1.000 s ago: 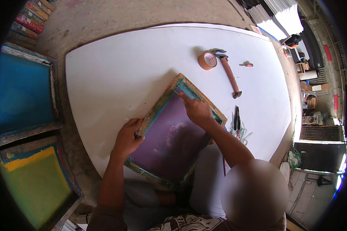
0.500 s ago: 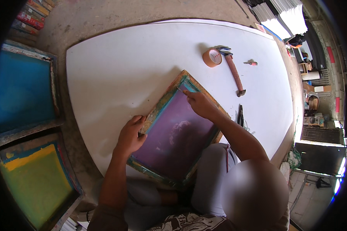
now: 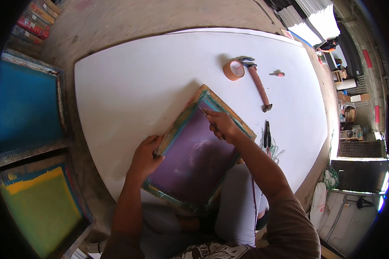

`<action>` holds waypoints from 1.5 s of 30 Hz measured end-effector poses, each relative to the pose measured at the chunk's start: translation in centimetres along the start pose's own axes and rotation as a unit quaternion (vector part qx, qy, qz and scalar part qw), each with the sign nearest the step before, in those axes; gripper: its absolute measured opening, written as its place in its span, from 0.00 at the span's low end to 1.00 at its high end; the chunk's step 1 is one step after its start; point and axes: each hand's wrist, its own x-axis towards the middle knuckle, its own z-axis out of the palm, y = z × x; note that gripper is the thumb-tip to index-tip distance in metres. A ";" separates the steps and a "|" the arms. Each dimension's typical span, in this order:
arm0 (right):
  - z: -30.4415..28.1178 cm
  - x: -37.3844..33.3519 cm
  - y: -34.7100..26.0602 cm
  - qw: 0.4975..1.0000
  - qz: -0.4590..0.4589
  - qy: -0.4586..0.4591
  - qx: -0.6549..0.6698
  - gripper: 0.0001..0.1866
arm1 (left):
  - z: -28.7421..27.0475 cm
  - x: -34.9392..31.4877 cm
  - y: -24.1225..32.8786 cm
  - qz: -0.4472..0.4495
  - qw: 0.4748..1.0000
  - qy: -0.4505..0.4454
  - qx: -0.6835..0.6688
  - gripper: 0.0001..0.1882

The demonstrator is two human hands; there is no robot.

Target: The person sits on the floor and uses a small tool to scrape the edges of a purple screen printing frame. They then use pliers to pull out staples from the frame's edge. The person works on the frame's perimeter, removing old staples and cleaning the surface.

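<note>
A wooden screen-printing frame (image 3: pixel 182 117) with purple mesh (image 3: pixel 190 151) rests tilted across my lap and the white board. My left hand (image 3: pixel 146 155) is closed around the frame's left rail, the thumb on its near face. In my right hand (image 3: pixel 222 126) is a slim tool with a thin metal tip (image 3: pixel 202 111); the fingers hide its handle, so its exact kind does not show. The tip is at the mesh, near the frame's far corner. Pale smudges mark the middle of the mesh, and my right arm's shadow falls on it.
On the white board (image 3: pixel 112 86) lie a brown tape roll (image 3: pixel 234 70), blue-handled pliers (image 3: pixel 247 61), a hammer (image 3: pixel 258 86), a small screwdriver (image 3: pixel 277 74) and black pliers (image 3: pixel 267 134) beside tangled strings (image 3: pixel 274 151). A blue screen (image 3: pixel 26 103) and a yellow-green screen (image 3: pixel 43 207) stand at left.
My right hand has drawn the tool back a little from the far corner, and its wrist has turned. My left hand keeps its hold on the frame. The view has shifted slightly.
</note>
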 end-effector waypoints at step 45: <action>-0.7 1.9 0.9 0.914 -0.243 0.063 -0.318 0.27 | 1.0 0.1 -1.2 0.046 0.999 0.018 0.021 0.38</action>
